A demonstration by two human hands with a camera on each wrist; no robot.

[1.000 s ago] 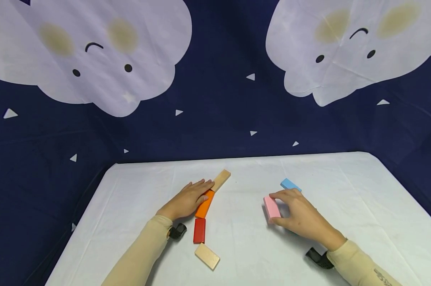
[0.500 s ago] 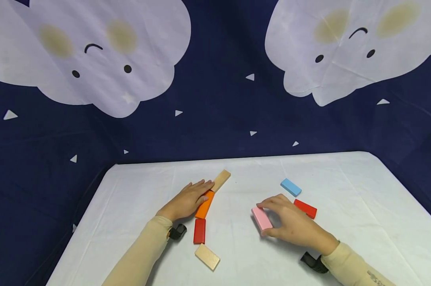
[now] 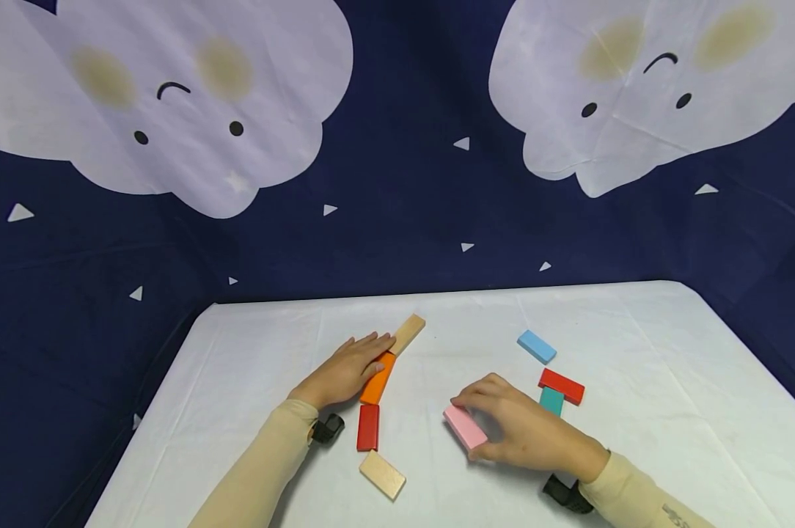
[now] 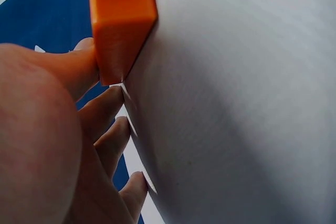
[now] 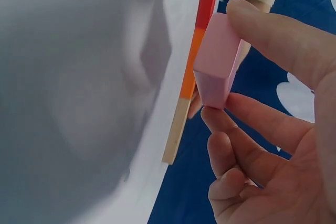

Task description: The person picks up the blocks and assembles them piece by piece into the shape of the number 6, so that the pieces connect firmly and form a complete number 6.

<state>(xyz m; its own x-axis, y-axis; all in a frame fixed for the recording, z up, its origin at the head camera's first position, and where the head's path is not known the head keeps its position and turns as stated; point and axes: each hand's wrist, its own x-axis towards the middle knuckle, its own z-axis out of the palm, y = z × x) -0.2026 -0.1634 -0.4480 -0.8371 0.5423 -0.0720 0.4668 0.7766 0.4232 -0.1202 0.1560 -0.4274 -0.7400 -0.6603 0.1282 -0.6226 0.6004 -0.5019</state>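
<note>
In the head view my right hand (image 3: pixel 523 429) pinches a pink block (image 3: pixel 466 427) between thumb and fingers. The right wrist view shows the pink block (image 5: pixel 218 61) off the table, thumb on one end and fingertips on the other. My left hand (image 3: pixel 346 370) rests with fingers extended against an orange block (image 3: pixel 378 378); its fingertips reach a plain wooden block (image 3: pixel 408 334). The left wrist view has the thumb by the orange block (image 4: pixel 123 24) and fingertips touching the table. A red block (image 3: pixel 367 427) and a second plain wooden block (image 3: pixel 382 475) continue the line toward me.
To the right lie a light blue block (image 3: pixel 537 346), another red block (image 3: pixel 562 386) and a teal block (image 3: pixel 552 400), partly behind my right hand. Everything is on a white-covered table (image 3: pixel 292 323), with a navy cloud-patterned cloth (image 3: pixel 404 242) beyond.
My right hand has carried the pink block left and toward me, uncovering the right-hand red block and part of the teal one. The left hand has stayed put.
</note>
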